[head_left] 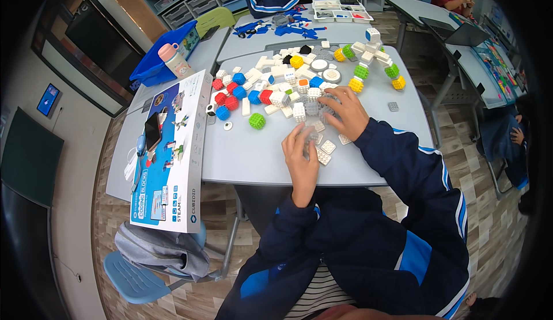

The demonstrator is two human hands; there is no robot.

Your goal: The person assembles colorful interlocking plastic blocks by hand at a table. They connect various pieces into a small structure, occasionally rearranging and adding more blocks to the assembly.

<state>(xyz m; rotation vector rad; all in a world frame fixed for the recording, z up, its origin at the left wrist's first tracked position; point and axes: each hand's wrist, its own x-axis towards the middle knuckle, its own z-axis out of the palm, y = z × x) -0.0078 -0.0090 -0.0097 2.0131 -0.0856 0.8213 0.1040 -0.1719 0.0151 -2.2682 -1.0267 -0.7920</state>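
L hand (pixel 300 157) is lying near table centre, at about 6 o'clock from the block heap, fingers curled loosely round a small pale block piece (pixel 311 137); grip is partly hidden, so can't tell how tight. R hand (pixel 344 112) is sitting at 2 o'clock from the L hand, fingers spread and bent, pressing down on a cluster of white studded cubes (pixel 314 102); it's not closed on anything I can make out. Flat white tiles (pixel 325 150) are lying just beside the L hand, at its 3 o'clock, near the table's front edge.

Grey table (pixel 247 158) is showing bare surface at 9 o'clock from the L hand, between it and the big product box (pixel 173 164), which is overhanging the table's left edge. A green cube (pixel 257 120) is sitting alone in that bare stretch. Red and blue cubes (pixel 233 98) are crowding at 10 o'clock. A block figure w/ yellow and green joints (pixel 371 61) is standing at 1 o'clock near the far edge, w/ open table to its right. Pink bottle (pixel 174 59) is standing by a blue bin (pixel 155 66) at 10 o'clock, far left. A grey backpack (pixel 158 251) is lying on a blue chair (pixel 132 279) at 8 o'clock, below the table.
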